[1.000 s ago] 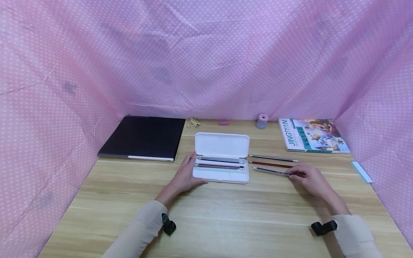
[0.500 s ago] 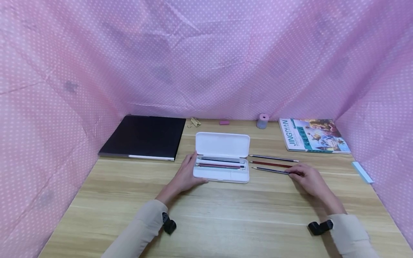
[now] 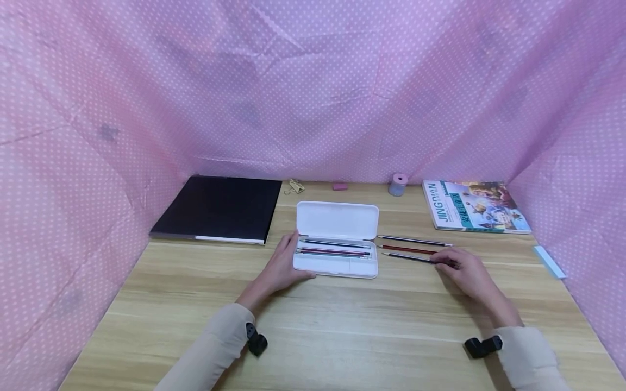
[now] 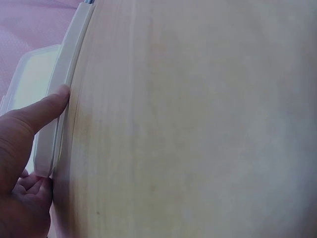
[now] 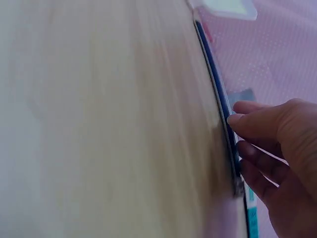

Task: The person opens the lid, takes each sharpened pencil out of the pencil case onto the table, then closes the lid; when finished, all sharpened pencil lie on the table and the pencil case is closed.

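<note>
White rectangular hinged pencil case [image 3: 337, 266] lies near the middle of everything, its lid tipped back toward 12 o'clock; all clock directions are taken from it. Largest is the pink, white-dotted fabric curtain [image 3: 313, 98], hung from 10 round to 2. Below it spreads the pale wood-grain tabletop [image 3: 342, 331]. At 10 rests a flat black rectangular folder [image 3: 217, 207], and at 2 a glossy colour-printed paperback book [image 3: 484, 209] lettered "JINGDIAN".

At the case's 8 o'clock corner, the person's left hand [image 3: 281, 264] holds it, thumb against the near edge and fingers curled round the side. Out at 3, the right hand [image 3: 464, 272] pinches the far-right end of a slim dark blue pencil [image 3: 407, 258]; whether that end is raised off the surface I cannot tell. Beside it, on its 12 o'clock side, lie a red pencil [image 3: 407, 249] and then another dark pencil [image 3: 414, 240], tips toward the case. Inside, one dark blue pencil [image 3: 336, 244] occupies the far part, with a close bundle of pencils [image 3: 335, 252] nearer.

A pale blue flat strip [image 3: 549, 261] sits far out just past 3, a pink-and-grey cylinder [image 3: 398, 186] between 1 and 2, a gold metal binder clip [image 3: 295, 186] at 11, and a small pink eraser [image 3: 339, 186] at 12.
</note>
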Demonstrator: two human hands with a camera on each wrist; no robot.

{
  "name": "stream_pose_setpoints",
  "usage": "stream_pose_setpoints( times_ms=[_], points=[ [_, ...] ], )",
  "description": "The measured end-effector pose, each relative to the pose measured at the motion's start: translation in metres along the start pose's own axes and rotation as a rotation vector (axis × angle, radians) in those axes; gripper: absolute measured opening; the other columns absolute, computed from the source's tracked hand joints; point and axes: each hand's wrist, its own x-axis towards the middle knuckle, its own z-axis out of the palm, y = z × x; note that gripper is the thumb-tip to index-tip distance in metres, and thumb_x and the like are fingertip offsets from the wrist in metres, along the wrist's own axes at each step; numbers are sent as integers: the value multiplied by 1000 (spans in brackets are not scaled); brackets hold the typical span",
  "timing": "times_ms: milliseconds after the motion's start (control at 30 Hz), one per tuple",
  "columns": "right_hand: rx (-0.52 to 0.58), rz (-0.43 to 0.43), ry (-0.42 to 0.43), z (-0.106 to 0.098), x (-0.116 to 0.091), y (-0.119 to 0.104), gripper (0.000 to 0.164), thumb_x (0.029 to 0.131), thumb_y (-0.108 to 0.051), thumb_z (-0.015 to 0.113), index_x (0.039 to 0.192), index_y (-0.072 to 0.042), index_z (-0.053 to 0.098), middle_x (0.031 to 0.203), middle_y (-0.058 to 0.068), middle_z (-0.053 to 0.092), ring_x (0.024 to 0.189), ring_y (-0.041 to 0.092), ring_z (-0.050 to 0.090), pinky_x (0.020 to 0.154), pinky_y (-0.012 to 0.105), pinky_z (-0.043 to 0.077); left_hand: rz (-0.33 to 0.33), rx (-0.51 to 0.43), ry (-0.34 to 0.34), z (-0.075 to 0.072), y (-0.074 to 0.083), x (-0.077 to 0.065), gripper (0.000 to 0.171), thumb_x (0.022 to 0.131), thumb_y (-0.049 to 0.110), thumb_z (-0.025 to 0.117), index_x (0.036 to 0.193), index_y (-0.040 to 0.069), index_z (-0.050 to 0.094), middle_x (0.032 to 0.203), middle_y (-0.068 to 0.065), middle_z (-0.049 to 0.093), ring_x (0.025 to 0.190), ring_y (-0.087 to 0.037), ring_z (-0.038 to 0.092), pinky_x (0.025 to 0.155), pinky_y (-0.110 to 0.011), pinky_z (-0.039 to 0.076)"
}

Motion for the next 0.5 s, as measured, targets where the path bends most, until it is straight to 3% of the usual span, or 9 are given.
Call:
stream_pose_setpoints(
  times_ms=[233,500],
  points=[
    [21,-100,16,6,14,-35,24,83,-3,65,102,-18,69,101,1,62,95,22,56,81,46,46,-8,14,-10,0,0,1,117,63,51,79,149,11,11,142,-10,28,129,-20,28,106,-36,28],
    [107,-170,-60,31,43,-81,27,86,-6,63,110,-16,66,108,-1,61,102,19,55,87,43,45,-6,15,-11,0,0,1,117,63,51,79,149,11,11,142,-10,27,130,-20,27,106,-35,27]
  ],
)
